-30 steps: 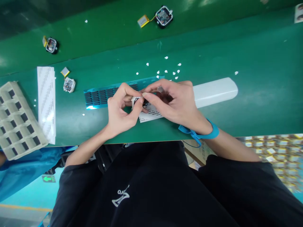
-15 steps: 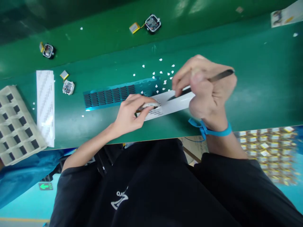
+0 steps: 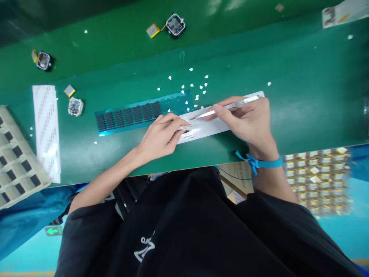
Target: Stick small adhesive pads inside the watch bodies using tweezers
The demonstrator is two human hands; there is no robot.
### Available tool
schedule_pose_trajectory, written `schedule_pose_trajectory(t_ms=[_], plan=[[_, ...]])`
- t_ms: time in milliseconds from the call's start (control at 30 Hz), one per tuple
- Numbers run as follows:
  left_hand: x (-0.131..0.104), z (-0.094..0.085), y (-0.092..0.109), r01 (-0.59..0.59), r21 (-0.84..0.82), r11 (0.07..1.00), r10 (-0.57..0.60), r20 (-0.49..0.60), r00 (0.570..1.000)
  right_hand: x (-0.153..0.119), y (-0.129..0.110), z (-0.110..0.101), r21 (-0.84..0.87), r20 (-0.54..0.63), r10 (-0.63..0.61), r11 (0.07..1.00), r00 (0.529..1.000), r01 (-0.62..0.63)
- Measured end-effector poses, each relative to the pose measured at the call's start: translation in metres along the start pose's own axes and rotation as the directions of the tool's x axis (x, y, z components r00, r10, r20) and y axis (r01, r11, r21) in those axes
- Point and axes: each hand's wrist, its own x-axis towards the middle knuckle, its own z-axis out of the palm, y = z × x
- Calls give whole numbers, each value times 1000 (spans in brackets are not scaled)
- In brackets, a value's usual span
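Observation:
My left hand (image 3: 161, 136) pinches a small white device (image 3: 184, 128) between thumb and fingers, over the left part of a white label strip (image 3: 213, 126). In my right hand (image 3: 248, 119) are slim metal tweezers (image 3: 209, 113), their tip pointing left and down at the strip close to the device. Whether the tip holds anything is too small to tell. A blue sheet with rows of dark pieces (image 3: 127, 118) lies left of the strip, partly behind my left hand. Small white bits (image 3: 197, 97) are scattered beyond the strip.
Open devices with batteries lie at the back (image 3: 175, 25), back left (image 3: 44, 60) and left (image 3: 75, 106). Printed label sheets (image 3: 47, 134) and a compartment tray (image 3: 21, 161) are at the far left. Rows of batteries (image 3: 319, 181) sit below the table's right edge.
My right hand has turned and lowered, bringing the tweezer tip left to the device. My left hand keeps its hold. The whole view has shifted slightly.

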Motion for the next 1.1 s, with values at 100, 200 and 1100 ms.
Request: schedule_pose_trajectory(t_ms=[100,200,1100], plan=[[0,1,-1,35,-6,999,-35,36,999,-1,2,0,-5,1,-23,1000,1000,23],[0,1,-1,70,15,997,-71,72,995,0,4,-1,-23,34,-38,999,999,38],[-1,-10,-4,109,-40,993,-109,8,994,-3,11,9,74,16,0,997,1000,-1]])
